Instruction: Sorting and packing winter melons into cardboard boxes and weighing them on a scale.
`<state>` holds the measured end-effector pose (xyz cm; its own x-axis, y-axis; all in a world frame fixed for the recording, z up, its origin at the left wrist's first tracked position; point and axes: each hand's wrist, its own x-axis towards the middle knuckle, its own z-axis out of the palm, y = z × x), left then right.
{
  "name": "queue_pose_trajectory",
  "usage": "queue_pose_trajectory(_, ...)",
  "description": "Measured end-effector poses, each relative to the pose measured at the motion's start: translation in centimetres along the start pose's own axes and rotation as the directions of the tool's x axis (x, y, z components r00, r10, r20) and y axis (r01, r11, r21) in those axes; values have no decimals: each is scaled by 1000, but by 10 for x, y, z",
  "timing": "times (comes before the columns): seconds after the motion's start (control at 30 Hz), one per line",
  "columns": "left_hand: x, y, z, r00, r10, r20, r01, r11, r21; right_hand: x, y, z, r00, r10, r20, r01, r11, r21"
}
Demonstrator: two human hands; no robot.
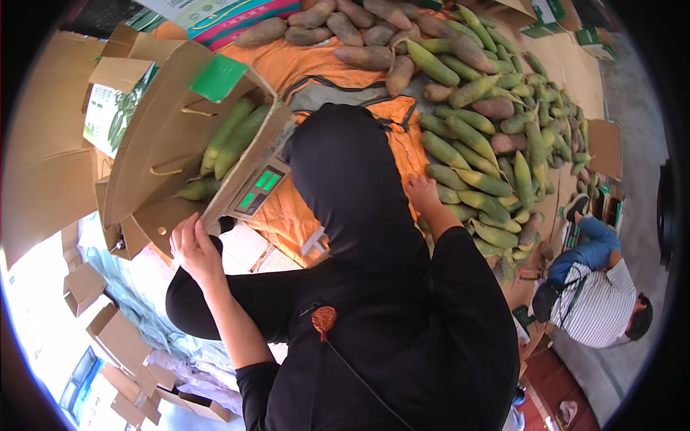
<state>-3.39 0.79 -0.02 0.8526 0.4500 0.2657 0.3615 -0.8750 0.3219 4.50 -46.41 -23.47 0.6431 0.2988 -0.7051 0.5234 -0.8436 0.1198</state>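
Observation:
My left hand is at the near edge of an open cardboard box, its fingers bent over the edge. Inside lie several long green radishes. A scale display with green lit digits stands against the box's right side. My right hand reaches past my black-clad leg to the left edge of a large heap of green radishes. Its fingers are apart and nothing shows in them; whether the fingertips touch a radish I cannot tell.
Reddish-brown, soil-coloured radishes lie at the back on an orange cloth. Other cardboard boxes and blue plastic sheeting are at the left. A person in a striped shirt is at the far right. A red-brown pendant hangs before me.

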Motion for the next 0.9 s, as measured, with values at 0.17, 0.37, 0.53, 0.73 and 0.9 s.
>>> queue_pose_trajectory(0.17,7,11,-11,998,-43,39,45,998,-52,3,0,-13,988,-40,150,54,994,-91)
queue_pose_trajectory(0.37,14,22,-27,982,-131,135,140,988,-61,16,-4,47,999,4,-52,-9,995,-100)
queue_pose_trajectory(0.53,16,15,-26,979,-127,157,136,990,-44,32,2,93,997,64,43,-58,988,-145)
queue_pose_trajectory(0.73,10,7,-30,979,-154,134,157,988,-13,34,21,101,993,107,57,-109,994,28)
queue_pose_trajectory(0.9,7,5,-27,976,-182,118,193,977,-87,33,43,101,980,174,99,-190,965,183)
